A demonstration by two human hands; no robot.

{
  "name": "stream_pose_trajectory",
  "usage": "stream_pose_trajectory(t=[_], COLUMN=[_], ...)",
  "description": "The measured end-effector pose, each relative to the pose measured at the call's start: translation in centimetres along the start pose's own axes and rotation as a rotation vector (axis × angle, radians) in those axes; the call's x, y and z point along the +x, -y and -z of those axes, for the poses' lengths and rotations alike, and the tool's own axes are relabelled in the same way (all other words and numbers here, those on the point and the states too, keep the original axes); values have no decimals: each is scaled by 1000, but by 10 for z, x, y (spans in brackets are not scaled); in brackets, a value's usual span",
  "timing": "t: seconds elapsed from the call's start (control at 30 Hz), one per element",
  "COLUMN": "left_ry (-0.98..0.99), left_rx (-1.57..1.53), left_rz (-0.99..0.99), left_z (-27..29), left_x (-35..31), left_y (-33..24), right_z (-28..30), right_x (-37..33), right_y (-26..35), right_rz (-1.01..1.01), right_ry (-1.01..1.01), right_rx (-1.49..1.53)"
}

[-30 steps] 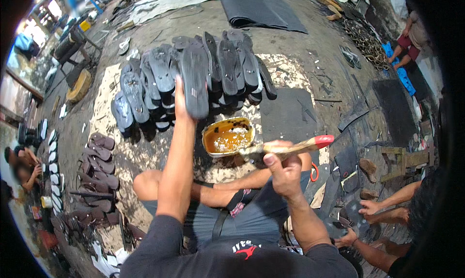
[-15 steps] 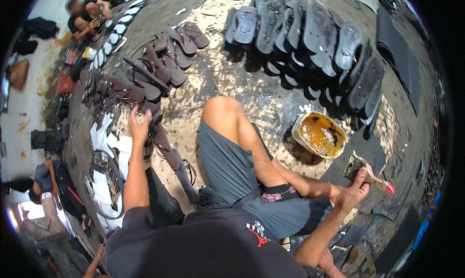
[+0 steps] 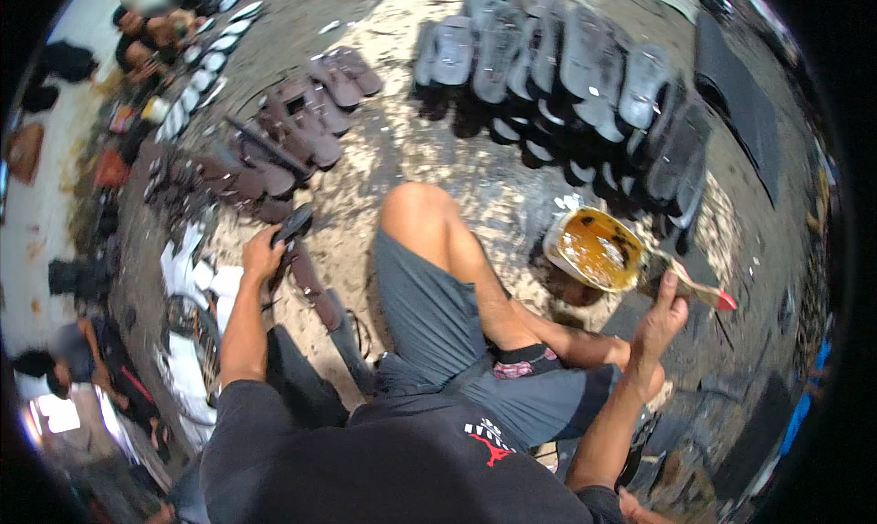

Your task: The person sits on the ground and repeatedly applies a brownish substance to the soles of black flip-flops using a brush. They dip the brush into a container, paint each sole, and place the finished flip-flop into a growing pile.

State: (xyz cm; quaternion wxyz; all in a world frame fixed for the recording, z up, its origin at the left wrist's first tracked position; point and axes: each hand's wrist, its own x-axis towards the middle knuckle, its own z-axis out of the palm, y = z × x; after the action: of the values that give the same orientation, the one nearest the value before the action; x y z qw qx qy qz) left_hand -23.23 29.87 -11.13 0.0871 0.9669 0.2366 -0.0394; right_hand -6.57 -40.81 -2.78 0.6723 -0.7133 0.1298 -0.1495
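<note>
I see from my remote view a mottled sheet [image 3: 365, 190] spread over the floor; dark grey sandals [image 3: 585, 58] stand in crowded rows along its far right side, overlapping, probably to keep many pairs within arm's reach while leaving the middle free; brown sandals [image 3: 315, 127] line its left edge in a slanting row, kept apart, I would judge, so the two colours do not mix; the tub [image 3: 563, 266] of amber liquid sits toward the sheet's right edge, below the grey rows, likely placed there to suit the right arm.

The brush [image 3: 702, 294] lies across the right grip [image 3: 660, 321], bristle end just beside the tub's right rim, red handle tip pointing outward; whether bristles and rim touch I cannot tell; that grip is closed around the handle, thumb uppermost, which seems meant to steer the bristles; the left grip [image 3: 260, 257], by the sheet's left edge, is pinched on the near end of a dark sole [image 3: 297, 221], apparently to leave most of its face uncovered.
</note>
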Motion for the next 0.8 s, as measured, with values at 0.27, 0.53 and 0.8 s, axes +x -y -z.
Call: stream_pose_trajectory(t=[0.27,0.53,0.8], left_ry=[-269,-306,-176], left_rx=[46,-676,-1110], left_rz=[-578,-658,-549], left_z=[101,41,15], left_x=[9,-51,-35], left_y=[-160,-296,-264], right_z=[-1,-20,129], right_x=[27,48,42], right_y=[-43,-38,2], right_rz=[33,213,265], right_ry=[357,180,85], right_rx=[-579,-361,-862])
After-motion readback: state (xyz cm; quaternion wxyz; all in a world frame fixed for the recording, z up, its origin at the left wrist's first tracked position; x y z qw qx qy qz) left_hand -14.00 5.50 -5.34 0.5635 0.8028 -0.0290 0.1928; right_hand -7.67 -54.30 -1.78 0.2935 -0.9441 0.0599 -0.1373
